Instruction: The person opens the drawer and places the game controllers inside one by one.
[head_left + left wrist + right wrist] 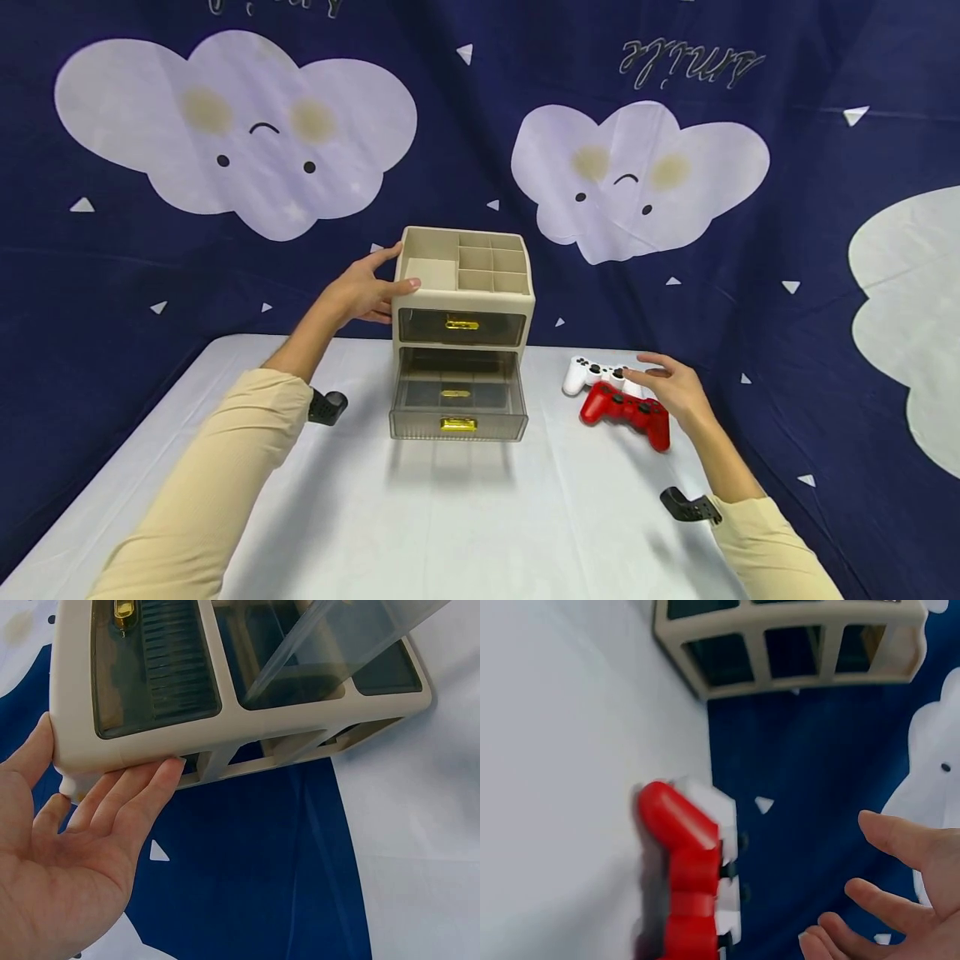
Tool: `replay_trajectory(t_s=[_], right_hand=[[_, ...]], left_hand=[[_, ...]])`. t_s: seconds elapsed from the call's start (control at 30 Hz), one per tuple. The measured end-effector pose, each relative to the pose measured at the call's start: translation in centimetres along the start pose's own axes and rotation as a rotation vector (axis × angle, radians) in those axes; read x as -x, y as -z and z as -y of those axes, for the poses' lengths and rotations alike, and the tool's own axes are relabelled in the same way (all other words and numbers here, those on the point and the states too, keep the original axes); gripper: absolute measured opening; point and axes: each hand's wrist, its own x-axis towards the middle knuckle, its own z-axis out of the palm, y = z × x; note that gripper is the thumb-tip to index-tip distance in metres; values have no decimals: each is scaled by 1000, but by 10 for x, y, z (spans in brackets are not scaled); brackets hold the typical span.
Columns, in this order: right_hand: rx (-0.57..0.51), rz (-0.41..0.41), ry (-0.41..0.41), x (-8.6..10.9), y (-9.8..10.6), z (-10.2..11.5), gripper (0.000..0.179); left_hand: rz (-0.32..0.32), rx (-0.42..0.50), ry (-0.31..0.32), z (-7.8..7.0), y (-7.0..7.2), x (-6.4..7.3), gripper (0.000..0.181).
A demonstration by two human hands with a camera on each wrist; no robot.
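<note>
A cream desktop drawer organizer (463, 297) stands upright, its top split into small compartments. Its dark see-through top drawer (420, 327) is closed, while the clear middle drawer (491, 427) is pulled out; gold handles mark the fronts. My left hand (360, 292) grips the organizer's upper left corner, thumb over the top rim and fingers along the side wall (135, 755). Above two game controllers hovers my right hand (675, 390), fingers loosely bent and holding nothing. The red controller (626, 410) lies in front of the white controller (592, 372), partly covering it.
A white cloth-covered table (465, 533) lies beneath everything. Behind it hangs a dark blue curtain (465, 150) with clouds and small triangles. Black wrist devices (327, 407) sit at both sleeves.
</note>
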Motion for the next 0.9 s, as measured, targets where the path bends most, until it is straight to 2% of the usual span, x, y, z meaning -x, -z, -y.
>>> replay_trajectory(t_s=[0.3,0.43,0.73,0.9], right_hand=[[51,-75,-61,-6,-6,-35,73],[44,-48,-100,-7,-5,-45,77],[16,39,-128,-10,-8,-66,81],[20,38,-143,-10,-10,-70,80]], left_hand=[[5,-7,7,-1,-1,0,88],[6,-1,12,-1,-1,0,89],[3,4,10,-1,-1,-1,88],[4,1,8,-1,-2,0,88]])
